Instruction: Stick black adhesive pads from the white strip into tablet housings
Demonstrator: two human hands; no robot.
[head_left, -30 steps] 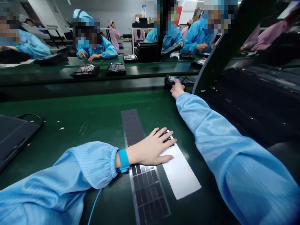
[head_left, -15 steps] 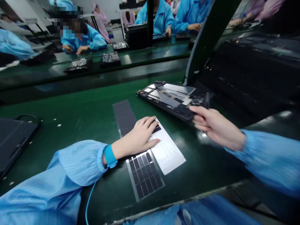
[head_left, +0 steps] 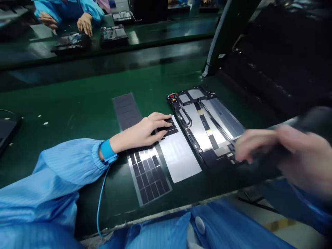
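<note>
My left hand (head_left: 141, 133) rests flat on a white backing sheet (head_left: 178, 154), its fingertips on a few small black adhesive pads (head_left: 167, 129). A blue wrist strap (head_left: 107, 151) circles that wrist, with a thin blue cord trailing down. Below the hand lies a strip of dark rectangular pads (head_left: 147, 176), and a plain grey strip (head_left: 127, 110) lies above it. To the right, an open tablet chassis (head_left: 204, 128) lies flat, showing metal plates and cables. My right hand (head_left: 275, 152), badly blurred, is over its near right corner, gripping a dark tool (head_left: 311, 128).
A green conveyor belt (head_left: 77, 97) carries everything here. A black upright frame post (head_left: 220, 34) stands at the far right edge. Beyond a dark rail, a co-worker's hands (head_left: 84, 24) work near several black trays (head_left: 114, 36) on another belt.
My right hand has drawn the tablet chassis nearer and laid it flat, interior up, beside the white sheet. My left hand stays on the sheet, and the view has tilted further down.
</note>
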